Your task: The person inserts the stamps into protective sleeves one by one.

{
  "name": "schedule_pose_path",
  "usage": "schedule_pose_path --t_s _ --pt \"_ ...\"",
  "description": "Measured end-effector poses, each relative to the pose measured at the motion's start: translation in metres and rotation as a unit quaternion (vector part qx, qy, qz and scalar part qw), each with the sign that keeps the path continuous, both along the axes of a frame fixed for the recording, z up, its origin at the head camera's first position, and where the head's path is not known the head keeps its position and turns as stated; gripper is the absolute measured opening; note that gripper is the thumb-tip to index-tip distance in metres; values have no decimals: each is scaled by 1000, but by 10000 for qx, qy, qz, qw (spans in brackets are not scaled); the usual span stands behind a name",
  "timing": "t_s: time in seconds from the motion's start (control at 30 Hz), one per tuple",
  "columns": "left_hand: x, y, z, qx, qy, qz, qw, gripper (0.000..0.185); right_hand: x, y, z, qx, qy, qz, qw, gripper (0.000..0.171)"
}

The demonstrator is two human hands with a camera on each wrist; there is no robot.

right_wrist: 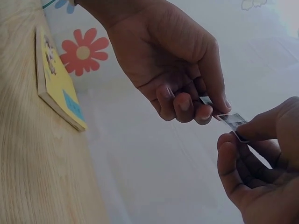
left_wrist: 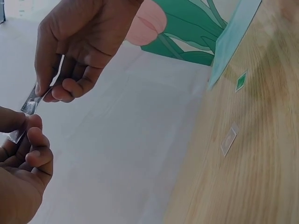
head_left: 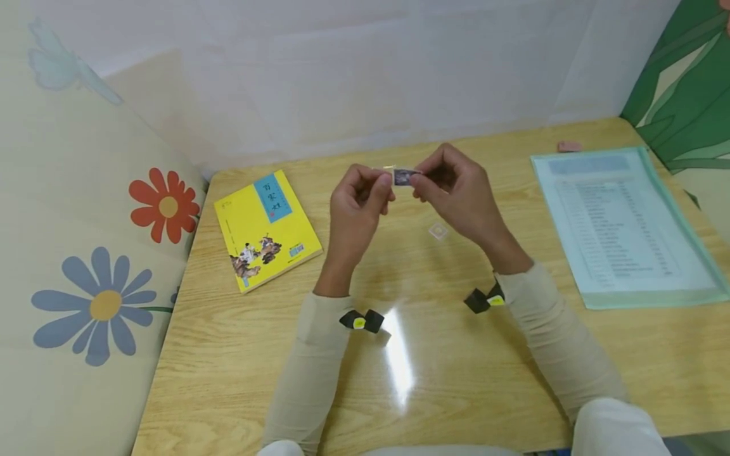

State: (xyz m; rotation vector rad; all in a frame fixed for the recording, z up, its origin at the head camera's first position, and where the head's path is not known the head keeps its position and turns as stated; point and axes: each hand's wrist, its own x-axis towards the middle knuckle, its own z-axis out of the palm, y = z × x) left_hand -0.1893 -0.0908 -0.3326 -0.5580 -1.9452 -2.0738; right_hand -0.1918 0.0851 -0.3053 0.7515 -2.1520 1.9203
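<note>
The yellow book [head_left: 265,229] carried a blue title panel [head_left: 272,197] on its cover, printed with large Chinese characters that appeared to read 百家姓; the last character was not sharp. Smaller print beside that panel, toward the book's spine edge, was too small to read. A small blue label [head_left: 295,250] near the book's lower corner, below the panel, was illegible. The sheet in the green folder [head_left: 626,225], well apart from the book on the far side of the table, showed a header band and rows of list text, none readable
</note>
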Motion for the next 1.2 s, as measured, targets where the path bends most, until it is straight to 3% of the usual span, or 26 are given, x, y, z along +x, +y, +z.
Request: schedule_pose_path --t_s 0.17,0.43,0.73,0.97,1.03,1.1,1.2 --pt "5 3 6 -357 32 -106 9993 14 -1 0 0 102 -229 254 9994 19" --pt "-7 1 -11 466 -211 -35 9987 13 -3 1 -1 -67 -299 -115 9995 20" --pt "-8 8 -16 367 -304 -97 9988 19 2 -2 1 438 -106 -353 9984 19" --pt "-8 8 -17 375 -407 -142 9984 19 1 -5 3 706 -42 -303 9970 16" --pt "-8 8 -18 126 -457 -234 9986 20 0 -6 1 854 20 -339 9958 15" --pt "-9 5 -20 -439 -527 -209 9974 23 -5 -7 -4 927 -9 -343 9951 14" --pt "-9 -4 -23 -1656 -698 -54 9837 28 -18 -6 -22 1218 -137 -232 9922 15"
